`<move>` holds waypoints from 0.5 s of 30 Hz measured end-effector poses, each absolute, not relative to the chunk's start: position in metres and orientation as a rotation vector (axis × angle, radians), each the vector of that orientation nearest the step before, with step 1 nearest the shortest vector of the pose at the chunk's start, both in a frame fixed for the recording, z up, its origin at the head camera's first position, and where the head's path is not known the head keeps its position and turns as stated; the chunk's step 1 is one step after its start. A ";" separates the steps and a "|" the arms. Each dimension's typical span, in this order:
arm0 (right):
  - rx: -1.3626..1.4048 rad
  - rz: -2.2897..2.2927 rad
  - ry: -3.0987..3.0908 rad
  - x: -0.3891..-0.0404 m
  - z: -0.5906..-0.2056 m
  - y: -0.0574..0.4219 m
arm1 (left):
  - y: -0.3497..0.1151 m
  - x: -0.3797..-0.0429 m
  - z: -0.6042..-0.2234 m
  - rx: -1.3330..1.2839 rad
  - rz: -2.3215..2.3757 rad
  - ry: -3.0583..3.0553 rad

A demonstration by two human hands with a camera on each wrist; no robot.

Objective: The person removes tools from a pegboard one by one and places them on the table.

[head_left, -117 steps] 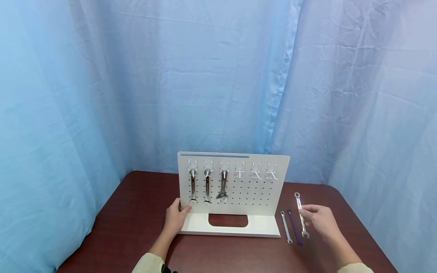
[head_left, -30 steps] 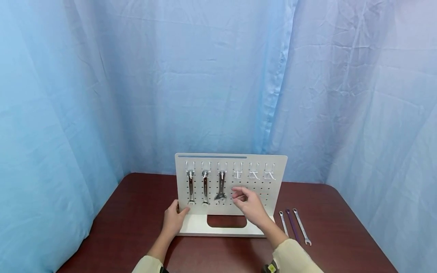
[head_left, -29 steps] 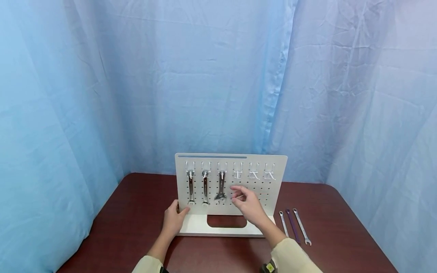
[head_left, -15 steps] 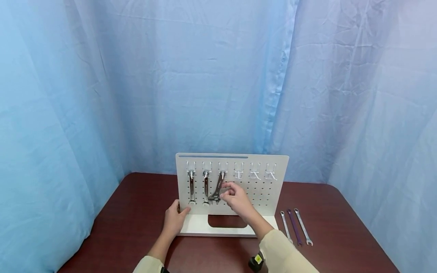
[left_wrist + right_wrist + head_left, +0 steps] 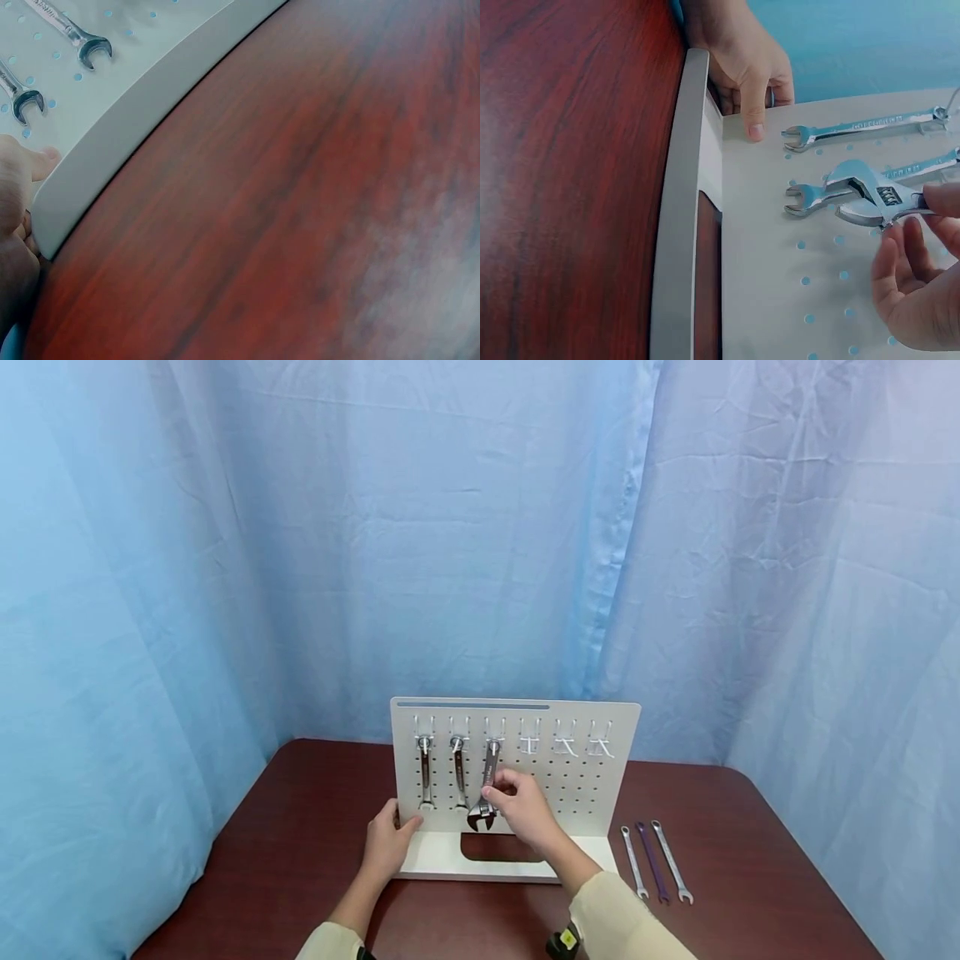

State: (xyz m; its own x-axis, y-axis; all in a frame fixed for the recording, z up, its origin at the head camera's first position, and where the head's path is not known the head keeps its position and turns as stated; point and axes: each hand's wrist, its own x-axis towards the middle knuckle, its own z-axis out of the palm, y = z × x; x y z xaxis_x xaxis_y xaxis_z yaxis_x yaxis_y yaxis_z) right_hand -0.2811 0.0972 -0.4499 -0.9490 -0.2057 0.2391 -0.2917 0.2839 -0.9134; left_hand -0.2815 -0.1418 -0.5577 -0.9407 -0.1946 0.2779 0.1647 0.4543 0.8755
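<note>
My left hand (image 5: 387, 842) grips the left edge of a white pegboard stand (image 5: 555, 793), thumb on the front face and fingers behind. My right hand (image 5: 525, 810) pinches the handle of an adjustable wrench (image 5: 482, 812), whose upper end is still at the third hook. In the right wrist view the head of that adjustable wrench (image 5: 862, 193) stands out from the board, in front of a combination wrench (image 5: 806, 199). Two combination wrenches hang on the hooks to its left, the outer combination wrench (image 5: 426, 777) nearest my left thumb.
Three bare hooks follow on the right, the nearest hook (image 5: 529, 743) beside the adjustable wrench. Right of the stand, a small silver wrench (image 5: 634, 862), a purple wrench (image 5: 652, 864) and a longer silver wrench (image 5: 672, 862) lie side by side on the dark red table (image 5: 757, 877).
My right hand laid the longer silver wrench on the table and moved left to the pegboard. It then took hold of the adjustable wrench, whose head swung left and then back. My left hand stayed put.
</note>
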 end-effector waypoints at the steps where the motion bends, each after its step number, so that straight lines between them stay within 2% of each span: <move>1: 0.473 1.781 -2.455 -0.280 -0.450 0.098 | -0.142 -0.282 -0.558 0.030 -1.490 -2.371; 15: 0.513 1.767 -2.459 -0.257 -0.449 0.105 | -0.143 -0.282 -0.558 0.046 -1.492 -2.403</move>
State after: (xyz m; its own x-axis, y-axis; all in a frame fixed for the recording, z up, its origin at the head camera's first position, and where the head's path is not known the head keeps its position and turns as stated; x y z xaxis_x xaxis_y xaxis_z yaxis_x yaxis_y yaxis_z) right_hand -0.2568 0.1049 -0.4490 -0.9418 -0.2270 0.2479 -0.3074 0.2830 -0.9085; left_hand -0.2823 -0.1427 -0.5582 -0.9509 -0.1896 0.2446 0.1351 0.4566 0.8793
